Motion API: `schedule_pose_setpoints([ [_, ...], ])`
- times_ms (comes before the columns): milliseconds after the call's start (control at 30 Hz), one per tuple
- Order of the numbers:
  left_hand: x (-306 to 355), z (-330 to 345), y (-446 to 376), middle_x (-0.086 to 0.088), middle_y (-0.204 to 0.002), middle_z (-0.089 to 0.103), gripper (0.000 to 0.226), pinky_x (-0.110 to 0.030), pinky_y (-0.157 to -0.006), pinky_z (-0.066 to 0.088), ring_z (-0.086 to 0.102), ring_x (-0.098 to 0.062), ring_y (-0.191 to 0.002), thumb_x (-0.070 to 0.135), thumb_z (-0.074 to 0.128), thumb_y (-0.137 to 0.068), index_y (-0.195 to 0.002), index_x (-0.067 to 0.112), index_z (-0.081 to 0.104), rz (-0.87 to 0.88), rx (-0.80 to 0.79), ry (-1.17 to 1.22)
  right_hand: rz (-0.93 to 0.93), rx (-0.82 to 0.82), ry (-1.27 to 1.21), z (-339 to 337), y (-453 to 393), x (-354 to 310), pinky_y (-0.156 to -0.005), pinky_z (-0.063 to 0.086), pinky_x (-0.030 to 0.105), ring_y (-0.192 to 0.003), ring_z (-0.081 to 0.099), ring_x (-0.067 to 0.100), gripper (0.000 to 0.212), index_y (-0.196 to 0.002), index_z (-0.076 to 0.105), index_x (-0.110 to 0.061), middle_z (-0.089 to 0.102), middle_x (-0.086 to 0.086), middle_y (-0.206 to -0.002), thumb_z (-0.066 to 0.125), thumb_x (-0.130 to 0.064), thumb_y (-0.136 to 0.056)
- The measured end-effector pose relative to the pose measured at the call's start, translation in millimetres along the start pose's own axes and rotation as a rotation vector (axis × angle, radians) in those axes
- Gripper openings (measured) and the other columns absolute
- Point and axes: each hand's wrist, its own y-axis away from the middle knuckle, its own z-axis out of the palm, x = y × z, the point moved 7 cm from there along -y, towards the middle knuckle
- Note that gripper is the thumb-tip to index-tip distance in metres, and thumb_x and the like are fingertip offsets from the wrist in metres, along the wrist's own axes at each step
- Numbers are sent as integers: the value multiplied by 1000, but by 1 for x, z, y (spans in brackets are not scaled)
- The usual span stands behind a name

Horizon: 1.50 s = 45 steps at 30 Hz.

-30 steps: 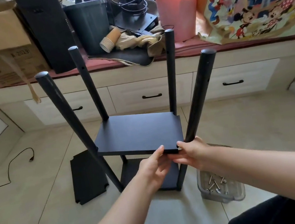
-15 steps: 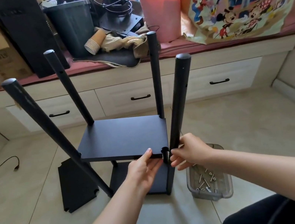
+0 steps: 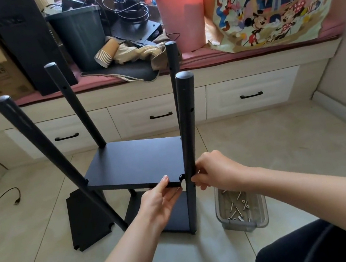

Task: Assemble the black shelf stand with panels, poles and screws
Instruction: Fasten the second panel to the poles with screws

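The black shelf stand stands on the tiled floor: a bottom panel (image 3: 177, 217), a middle panel (image 3: 136, 162) and several upright black poles. My left hand (image 3: 158, 201) grips the middle panel's near edge by its right corner, thumb on top. My right hand (image 3: 216, 170) is curled against the near right pole (image 3: 186, 128) at panel height and seems to pinch a small screw there. The panel's corner notch sits just left of that pole. A loose black panel (image 3: 86, 220) lies flat on the floor to the left.
A clear plastic tray (image 3: 261, 214) with several screws sits on the floor right of the stand. A cable end (image 3: 16, 200) lies at the left. Behind is a drawer bench (image 3: 253, 94) piled with boxes, bins and bags. My knees frame the bottom edge.
The near right pole has swung upright against the panel's corner. My right hand stays at the pole by that corner, my left hand keeps the panel's edge. The view shifted slightly.
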Motion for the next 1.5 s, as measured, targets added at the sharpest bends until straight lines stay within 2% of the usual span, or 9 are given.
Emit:
schedule_pose_setpoints([
  [267, 0, -4, 2, -18, -106, 75, 33, -41, -80, 56, 75, -28, -88, 15, 59, -100, -129, -1, 61, -4, 7, -74, -90, 16, 132, 0, -12, -19, -72, 56, 37, -70, 66, 23, 20, -77, 68, -10, 68, 7, -76, 64, -22, -93],
  [533, -11, 4, 4, -27, -118, 69, 40, -48, -72, 62, 67, -34, -109, 29, 46, -107, -133, 1, 55, -41, 7, 31, -136, 25, 184, 1, -16, -27, -70, 56, 34, -69, 65, 22, 16, -79, 72, -11, 63, -1, -67, 69, -24, -89],
  [700, -12, 2, 1, -28, -118, 68, 40, -51, -71, 61, 70, -39, -106, 28, 46, -107, -136, 2, 51, 18, 43, 68, -116, -80, 108, 3, -24, -21, -68, 55, 28, -68, 67, 14, 26, -61, 61, -22, 68, -1, -65, 69, -18, -86],
  [800, -12, 2, 2, -30, -118, 67, 40, -52, -69, 61, 72, -39, -99, 27, 49, -106, -136, 1, 49, 22, 51, 92, -42, -153, 25, -4, -33, -6, -60, 48, 16, -73, 70, 10, 4, -84, 72, -14, 71, -4, -74, 70, -11, -87],
  [900, -12, 2, 4, -31, -122, 63, 36, -53, -65, 62, 68, -40, -104, 25, 52, -105, -132, 2, 48, 16, 66, 119, 74, -38, -89, -23, -53, 15, -61, 55, 19, -82, 72, 16, 26, -118, 66, -7, 73, 8, -98, 65, -8, -91],
  [1067, -12, 3, 6, -31, -125, 60, 26, -55, -69, 61, 65, -42, -110, 24, 54, -104, -119, 4, 50, 3, 72, 132, 196, 86, -265, -41, -91, 28, -77, 59, 36, -101, 63, 25, 64, -151, 29, -18, 56, 11, -127, 62, -21, -96],
  [1167, -13, 2, 5, -32, -125, 60, 28, -55, -68, 61, 65, -42, -110, 25, 55, -103, -122, 4, 50, 3, 69, 137, 207, 43, -364, -38, -108, 27, -78, 60, 41, -99, 60, 24, 58, -150, 23, -30, 54, 9, -129, 54, -26, -101],
  [1300, -11, 2, 2, -31, -124, 61, 27, -54, -68, 61, 65, -41, -109, 25, 54, -103, -121, 4, 50, 21, 67, 142, 176, 14, -395, -30, -116, 24, -79, 60, 45, -91, 61, 25, 36, -139, 33, -27, 57, 12, -127, 43, -31, -105],
  [1500, -11, 4, -2, -29, -122, 62, 25, -58, -73, 60, 66, -39, -107, 22, 55, -103, -121, 5, 53, 36, 66, 145, 134, -9, -370, -25, -116, 25, -71, 60, 37, -95, 63, 25, 38, -141, 30, -29, 54, 8, -124, 42, -34, -105],
])
